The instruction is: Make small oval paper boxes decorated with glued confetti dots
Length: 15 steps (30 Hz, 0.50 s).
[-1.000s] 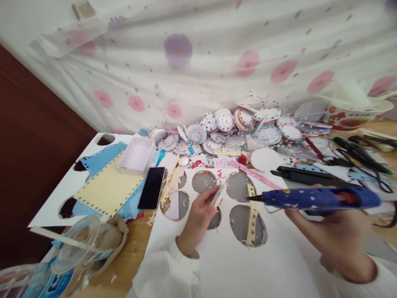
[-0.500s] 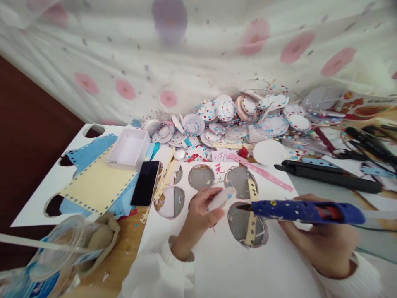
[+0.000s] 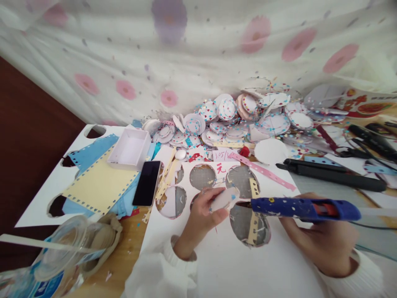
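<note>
Head view: left hand (image 3: 201, 217) closes its fingers (image 3: 217, 194) on a small white disc (image 3: 226, 198), tilted up toward the nozzle, above the white sheet with cut-out circles (image 3: 235, 265); right hand (image 3: 325, 244) wraps shut around the blue glue gun (image 3: 304, 208), held level so its tip meets the disc's edge; a phone (image 3: 147, 183) lies well apart on the surface; decorated discs (image 3: 242, 120) are piled beyond.

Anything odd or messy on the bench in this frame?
Yes: the heap of confetti-dotted white paper discs sprawls loose against the floral curtain, scattering specks over the desk. The clear glass jar at the near left edge lies tipped.
</note>
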Each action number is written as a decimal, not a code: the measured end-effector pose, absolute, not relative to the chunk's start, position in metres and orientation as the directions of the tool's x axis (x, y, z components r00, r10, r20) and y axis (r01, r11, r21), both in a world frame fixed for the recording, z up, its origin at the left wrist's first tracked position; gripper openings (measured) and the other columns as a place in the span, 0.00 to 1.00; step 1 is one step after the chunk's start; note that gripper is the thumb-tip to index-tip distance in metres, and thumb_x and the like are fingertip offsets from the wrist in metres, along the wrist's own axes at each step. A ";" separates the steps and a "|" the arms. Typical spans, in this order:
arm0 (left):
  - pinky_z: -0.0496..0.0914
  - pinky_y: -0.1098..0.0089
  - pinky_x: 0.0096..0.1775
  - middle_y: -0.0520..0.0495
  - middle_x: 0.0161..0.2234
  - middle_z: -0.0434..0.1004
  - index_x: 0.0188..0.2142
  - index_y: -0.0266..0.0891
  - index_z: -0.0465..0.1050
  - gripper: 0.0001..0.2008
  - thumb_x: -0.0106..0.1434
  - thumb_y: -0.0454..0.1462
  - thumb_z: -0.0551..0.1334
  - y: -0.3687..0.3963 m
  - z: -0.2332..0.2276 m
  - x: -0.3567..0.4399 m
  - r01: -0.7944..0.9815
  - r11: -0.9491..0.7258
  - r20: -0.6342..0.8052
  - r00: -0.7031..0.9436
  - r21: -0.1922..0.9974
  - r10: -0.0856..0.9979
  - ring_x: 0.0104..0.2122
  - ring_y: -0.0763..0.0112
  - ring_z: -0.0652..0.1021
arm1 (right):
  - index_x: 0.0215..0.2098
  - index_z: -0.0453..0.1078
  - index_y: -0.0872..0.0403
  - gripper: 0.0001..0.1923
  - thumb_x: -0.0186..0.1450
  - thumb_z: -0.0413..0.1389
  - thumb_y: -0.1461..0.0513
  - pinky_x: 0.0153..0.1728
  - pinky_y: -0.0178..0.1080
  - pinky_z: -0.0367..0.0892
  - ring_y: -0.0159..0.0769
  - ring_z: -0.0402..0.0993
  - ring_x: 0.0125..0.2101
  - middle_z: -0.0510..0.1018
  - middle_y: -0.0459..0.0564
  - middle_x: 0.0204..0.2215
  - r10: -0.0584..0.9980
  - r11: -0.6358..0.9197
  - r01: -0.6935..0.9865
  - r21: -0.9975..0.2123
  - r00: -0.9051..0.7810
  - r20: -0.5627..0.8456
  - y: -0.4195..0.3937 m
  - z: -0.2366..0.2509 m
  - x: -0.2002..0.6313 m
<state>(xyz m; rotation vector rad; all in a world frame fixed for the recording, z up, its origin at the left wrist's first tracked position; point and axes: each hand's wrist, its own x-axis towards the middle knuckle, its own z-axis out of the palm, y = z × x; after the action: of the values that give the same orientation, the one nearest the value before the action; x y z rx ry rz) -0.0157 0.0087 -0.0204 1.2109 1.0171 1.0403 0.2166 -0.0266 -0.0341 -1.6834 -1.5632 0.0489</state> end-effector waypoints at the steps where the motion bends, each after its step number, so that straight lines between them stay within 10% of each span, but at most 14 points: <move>1: 0.65 0.57 0.56 0.39 0.48 0.73 0.47 0.41 0.79 0.26 0.51 0.51 0.70 0.009 -0.020 -0.016 -0.069 0.061 -0.044 0.225 0.996 0.973 0.53 0.50 0.71 | 0.35 0.64 0.48 0.09 0.62 0.55 0.54 0.25 0.43 0.64 0.46 0.74 0.24 0.76 0.51 0.25 0.842 0.110 0.816 -0.567 0.227 0.489 -0.026 -0.035 0.217; 15: 0.62 0.53 0.60 0.38 0.51 0.70 0.49 0.40 0.77 0.32 0.50 0.56 0.69 0.009 -0.022 -0.016 -0.044 0.052 -0.040 0.237 0.998 0.971 0.56 0.49 0.68 | 0.35 0.66 0.49 0.10 0.61 0.54 0.52 0.23 0.41 0.64 0.46 0.75 0.23 0.77 0.49 0.25 0.773 0.120 0.870 -0.478 0.221 0.595 -0.024 -0.043 0.217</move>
<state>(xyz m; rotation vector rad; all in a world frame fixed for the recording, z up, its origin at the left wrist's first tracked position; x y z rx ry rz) -0.0160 0.0087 -0.0220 1.2421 1.0188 1.0230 0.2172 -0.0238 -0.0427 -1.6588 -1.5599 -0.1464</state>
